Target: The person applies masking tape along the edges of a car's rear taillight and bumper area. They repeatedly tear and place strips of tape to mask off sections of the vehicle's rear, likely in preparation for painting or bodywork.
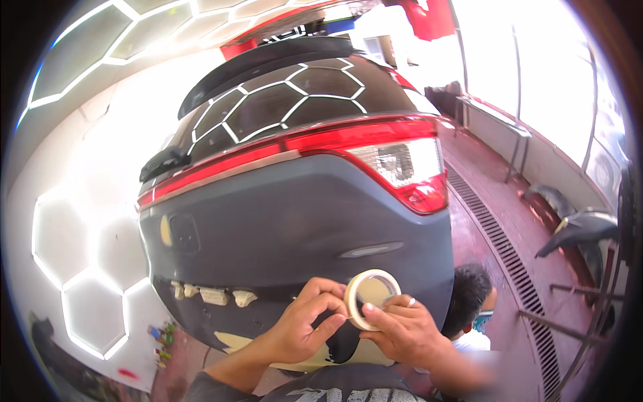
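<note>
A cream roll of masking tape (352,309) is held up in front of the rear of a grey car (281,201). My right hand (408,335) grips the roll from its right side, the thumb lying across the ring's lower edge. At the roll's left edge, my left hand (305,328) is closed, thumb and index finger pinched at what looks like the tape's loose end. Behind my hands, the car's lower panel carries pieces of cream masking (214,296). Above is a red and clear tail light (402,164).
Close by on the right, another person's head (469,295) is low beside the car. A floor drain grate (499,231) runs along the right. Beyond it stand a metal bench (492,117) and a rack (596,301) with dark parts. Several bottles (162,338) stand at lower left.
</note>
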A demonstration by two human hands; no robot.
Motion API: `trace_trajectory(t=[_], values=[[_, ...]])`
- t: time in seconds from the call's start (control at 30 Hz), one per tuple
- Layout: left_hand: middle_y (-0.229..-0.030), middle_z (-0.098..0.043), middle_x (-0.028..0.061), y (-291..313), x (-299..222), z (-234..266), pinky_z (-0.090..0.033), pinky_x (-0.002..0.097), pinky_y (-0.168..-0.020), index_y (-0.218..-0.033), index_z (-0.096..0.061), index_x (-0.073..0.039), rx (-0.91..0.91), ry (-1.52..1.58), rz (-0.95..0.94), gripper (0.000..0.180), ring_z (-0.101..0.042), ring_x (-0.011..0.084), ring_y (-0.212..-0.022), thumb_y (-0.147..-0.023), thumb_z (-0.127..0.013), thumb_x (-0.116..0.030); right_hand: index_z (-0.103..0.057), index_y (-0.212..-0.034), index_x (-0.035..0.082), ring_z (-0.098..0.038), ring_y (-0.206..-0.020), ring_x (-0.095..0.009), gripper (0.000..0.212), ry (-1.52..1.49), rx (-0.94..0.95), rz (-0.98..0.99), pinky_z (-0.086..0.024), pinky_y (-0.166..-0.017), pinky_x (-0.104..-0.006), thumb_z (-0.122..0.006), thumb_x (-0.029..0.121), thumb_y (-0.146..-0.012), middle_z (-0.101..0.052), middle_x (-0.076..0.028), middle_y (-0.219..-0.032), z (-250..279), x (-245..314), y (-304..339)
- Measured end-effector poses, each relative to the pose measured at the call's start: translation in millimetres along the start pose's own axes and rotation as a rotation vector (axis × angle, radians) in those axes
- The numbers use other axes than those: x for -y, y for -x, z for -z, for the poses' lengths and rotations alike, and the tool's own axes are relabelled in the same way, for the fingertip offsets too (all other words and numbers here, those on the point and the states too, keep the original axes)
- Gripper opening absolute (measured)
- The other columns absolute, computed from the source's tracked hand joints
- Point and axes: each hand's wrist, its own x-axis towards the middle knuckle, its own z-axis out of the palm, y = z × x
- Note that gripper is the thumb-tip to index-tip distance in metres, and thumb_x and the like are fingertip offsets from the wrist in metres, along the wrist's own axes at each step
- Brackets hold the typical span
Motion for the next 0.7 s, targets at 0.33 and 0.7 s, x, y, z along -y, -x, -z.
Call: trace_trajectory(t=[0.33, 0.7], values=[[-0.096, -0.077, 0.0037, -46, -20, 47, -0.054, 0.0285, -0.083, -0.101, -0.077, -0.004, -0.377, 0.128, -0.030, 0.012, -0.069, 0.0106, -0.088, -0.100, -0.088, -0.005, -0.062, -0.159, 0.004, -0.070, -0.065, -0.024, 0.072, 0.170, 0.007, 0.124, -0.052, -0.063, -0.0405, -0.089, 0.019, -0.094, -0.076, -0.006, -0.083, 36, -27, -118], [-0.094, -0.077, 0.0038, -84, -21, 73, -0.054, 0.0230, -0.077, -0.101, -0.074, -0.003, -0.375, 0.421, 0.080, 0.013, -0.068, 0.0068, -0.086, -0.103, -0.086, -0.005, -0.078, -0.137, 0.006, -0.073, -0.058, -0.022, 0.039, 0.435, -0.095, 0.140, -0.055, -0.058, -0.0355, -0.084, 0.016, -0.100, -0.076, -0.007, -0.073, 37, -47, -174]])
